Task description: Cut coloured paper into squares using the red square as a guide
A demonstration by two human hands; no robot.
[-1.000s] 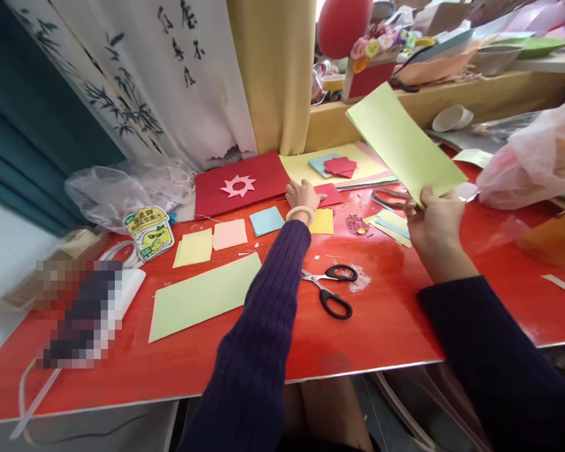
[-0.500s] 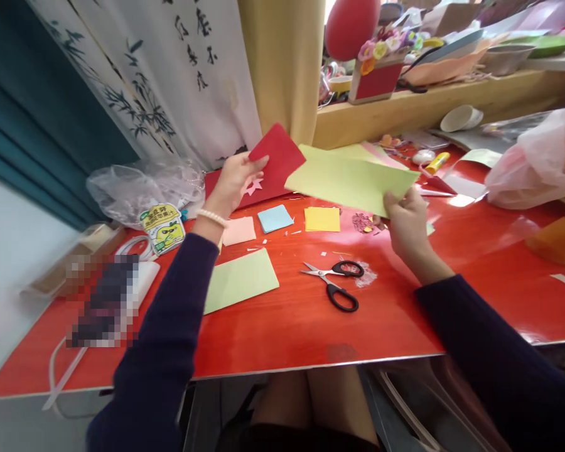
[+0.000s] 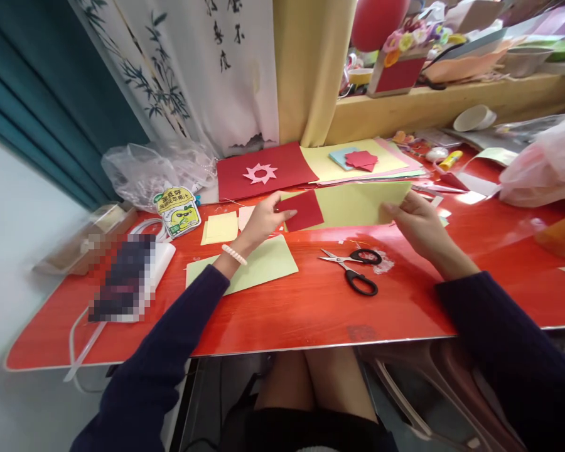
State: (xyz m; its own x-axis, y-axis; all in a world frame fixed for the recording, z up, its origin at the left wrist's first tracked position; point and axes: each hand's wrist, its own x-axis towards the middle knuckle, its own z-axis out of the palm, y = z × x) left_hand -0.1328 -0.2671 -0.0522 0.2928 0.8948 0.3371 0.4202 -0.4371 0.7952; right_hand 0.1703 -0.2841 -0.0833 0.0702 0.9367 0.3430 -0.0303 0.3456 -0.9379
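Observation:
My left hand (image 3: 265, 225) pinches a red paper square (image 3: 305, 211) by its left side. The square lies against the left end of a light green paper sheet (image 3: 358, 202), held up above the table. Whether the left fingers also grip the green sheet is hidden. My right hand (image 3: 421, 229) is closed on the green sheet's right end. Below, black-handled scissors (image 3: 353, 267) lie spread on the table. A second green sheet (image 3: 268, 267) lies flat under my left forearm. Pale yellow squares (image 3: 220, 227) sit just left of my left hand.
Behind are a dark red sheet (image 3: 282, 164) bearing a pink star ring (image 3: 260, 174), and a pale yellow sheet (image 3: 386, 162) with red squares (image 3: 361, 161). A juice pouch (image 3: 177, 210) and phone (image 3: 127, 276) stand left; a plastic bag (image 3: 541, 163) lies right.
Both hands have lowered the papers towards me. The red square now overlaps the green sheet's left end, where before it was raised and tilted beside it. The view has shifted left.

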